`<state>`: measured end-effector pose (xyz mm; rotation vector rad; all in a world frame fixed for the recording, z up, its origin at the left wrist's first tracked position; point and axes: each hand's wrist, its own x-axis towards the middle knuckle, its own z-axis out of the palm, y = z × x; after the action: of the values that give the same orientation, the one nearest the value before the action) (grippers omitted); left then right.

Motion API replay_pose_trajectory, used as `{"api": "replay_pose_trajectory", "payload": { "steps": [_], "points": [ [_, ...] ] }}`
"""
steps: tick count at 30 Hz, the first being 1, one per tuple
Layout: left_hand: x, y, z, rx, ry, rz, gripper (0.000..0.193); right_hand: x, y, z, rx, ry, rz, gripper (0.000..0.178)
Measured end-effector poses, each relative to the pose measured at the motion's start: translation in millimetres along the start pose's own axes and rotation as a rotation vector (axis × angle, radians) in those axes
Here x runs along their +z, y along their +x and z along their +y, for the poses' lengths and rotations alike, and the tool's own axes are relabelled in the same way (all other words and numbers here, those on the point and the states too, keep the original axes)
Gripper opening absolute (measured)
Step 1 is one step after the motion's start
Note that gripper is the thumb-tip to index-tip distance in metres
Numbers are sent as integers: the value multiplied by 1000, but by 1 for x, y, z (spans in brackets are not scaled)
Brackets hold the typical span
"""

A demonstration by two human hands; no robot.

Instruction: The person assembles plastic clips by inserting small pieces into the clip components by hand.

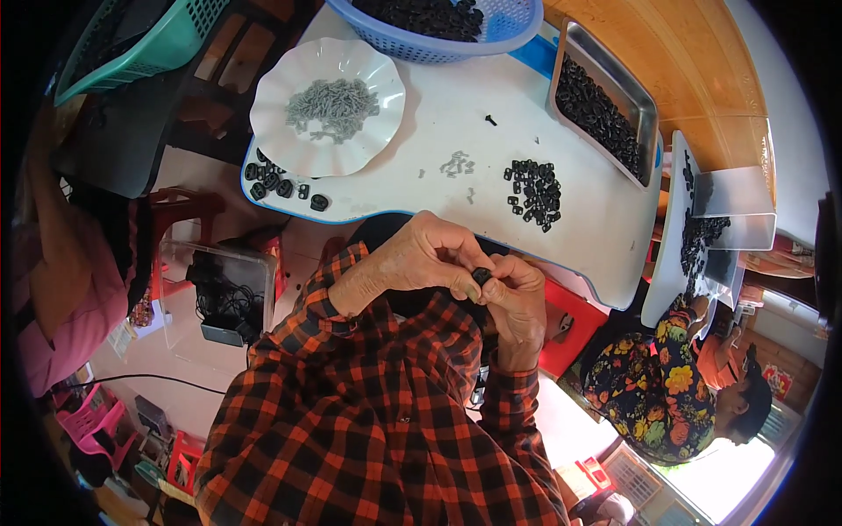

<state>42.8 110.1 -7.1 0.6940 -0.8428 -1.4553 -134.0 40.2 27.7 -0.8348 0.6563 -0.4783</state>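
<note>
In front of my chest, at the table's near edge, both hands meet over one small black plastic piece (pixel 481 276). My left hand (pixel 436 256) pinches it from one side with thumb and fingertips. On the other side, the thumb and fingers of my right hand (pixel 516 296) close on it too. The fingers cover part of the piece. Beyond my hands on the white table lie a cluster of small black square parts (pixel 537 193) and a few small grey spring-like bits (pixel 456 164). More of these grey bits (pixel 333 107) are heaped on a white wavy-rimmed plate (pixel 270 110).
Rounded black pieces (pixel 282 188) sit at the table's left corner. Behind are a blue basket (pixel 421 48) and a metal tray (pixel 646 131) of black parts. A single black part (pixel 491 120) lies mid-table. To the right, a person in a flowered top (pixel 649 386) works at another table.
</note>
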Motion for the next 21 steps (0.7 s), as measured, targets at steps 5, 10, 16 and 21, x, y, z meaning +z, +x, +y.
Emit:
{"api": "replay_pose_trajectory", "payload": {
  "steps": [5, 10, 16, 21],
  "points": [
    [3, 0, 3, 20, 98, 2, 20, -2, 3, 1, 1, 18, -16, 10],
    [3, -2, -1, 22, 101, 65, 22, -1, 2, 0, 1, 6, 26, 9],
    [2, -5, 7, 53, 172, 131, 24, 10, -1, -2, -97, -75, 50, 9],
    [4, -8, 8, 73, 166, 128, 26, 10, -5, 1, -129, -105, 25, 9]
  ]
}}
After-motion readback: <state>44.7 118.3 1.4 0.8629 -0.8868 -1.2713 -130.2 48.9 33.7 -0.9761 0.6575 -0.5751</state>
